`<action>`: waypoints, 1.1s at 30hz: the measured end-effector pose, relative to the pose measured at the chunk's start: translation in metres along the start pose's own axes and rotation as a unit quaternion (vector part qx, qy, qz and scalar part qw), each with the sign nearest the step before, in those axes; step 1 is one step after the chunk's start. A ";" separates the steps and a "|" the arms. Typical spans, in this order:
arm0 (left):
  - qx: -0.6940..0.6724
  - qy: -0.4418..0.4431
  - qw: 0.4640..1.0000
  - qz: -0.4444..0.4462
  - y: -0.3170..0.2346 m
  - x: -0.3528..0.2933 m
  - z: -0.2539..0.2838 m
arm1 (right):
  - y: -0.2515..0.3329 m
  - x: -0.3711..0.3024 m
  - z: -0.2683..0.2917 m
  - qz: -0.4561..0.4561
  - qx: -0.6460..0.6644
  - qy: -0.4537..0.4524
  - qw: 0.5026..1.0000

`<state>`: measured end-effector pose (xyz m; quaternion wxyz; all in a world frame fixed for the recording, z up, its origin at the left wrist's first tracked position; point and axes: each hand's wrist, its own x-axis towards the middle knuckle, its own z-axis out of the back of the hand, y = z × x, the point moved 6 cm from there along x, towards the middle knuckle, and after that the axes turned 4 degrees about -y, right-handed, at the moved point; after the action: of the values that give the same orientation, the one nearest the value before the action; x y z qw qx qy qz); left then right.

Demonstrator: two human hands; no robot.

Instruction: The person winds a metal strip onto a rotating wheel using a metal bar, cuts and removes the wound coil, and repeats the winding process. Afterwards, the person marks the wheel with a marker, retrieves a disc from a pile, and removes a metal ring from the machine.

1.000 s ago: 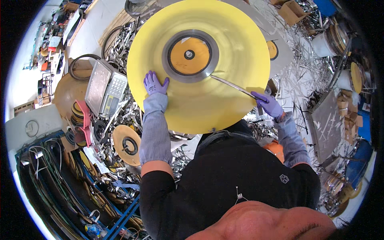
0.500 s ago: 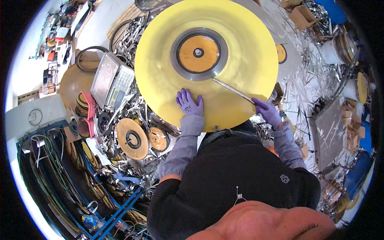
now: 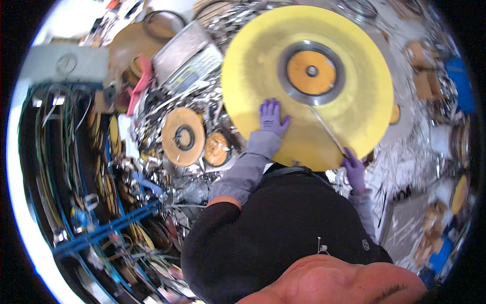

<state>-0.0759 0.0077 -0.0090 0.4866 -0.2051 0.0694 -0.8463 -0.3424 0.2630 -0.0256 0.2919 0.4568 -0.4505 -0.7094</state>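
Note:
A large yellow disc [image 3: 248,66] fills the upper middle of the view. A grey metal ring, seemingly a wound coil [image 3: 283,76], lies around its orange hub [image 3: 298,71]. On the disc's lower left, my left hand [image 3: 273,120], in a purple glove, rests flat with fingers stretched out. My right hand [image 3: 354,171], also gloved in purple, is closed at the disc's lower right rim on a narrow metal strip [image 3: 327,130]. From that hand the strip slants up and left across the disc to the ring's lower edge.
To the left are a scale [image 3: 185,63], a pink tool-like object [image 3: 140,83], and a smaller tan reel [image 3: 169,137] among metal scraps. A blue-framed rack [image 3: 116,230] stands lower left. Cardboard boxes [image 3: 428,83] and a grey panel [image 3: 405,220] are at right.
The view has turned, so the disc and both hands appear farther right. My left palm still lies on the disc, and my right hand keeps its hold on the strip.

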 end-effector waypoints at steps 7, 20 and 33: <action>0.013 0.019 0.999 0.043 0.024 -0.047 0.029 | -0.029 0.039 0.160 0.010 0.018 -0.204 0.979; 0.042 0.070 0.992 0.094 0.030 -0.088 0.037 | -0.044 0.191 0.218 0.069 -0.353 -0.260 0.896; -0.162 0.135 0.977 -0.003 0.074 -0.076 0.077 | 0.069 0.084 -0.030 0.297 -0.533 -0.250 0.751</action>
<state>0.0484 0.0405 0.0160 0.4307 -0.1652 0.2706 -0.8450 -0.3499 0.1535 -0.0008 0.5613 -0.1240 -0.1689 -0.8007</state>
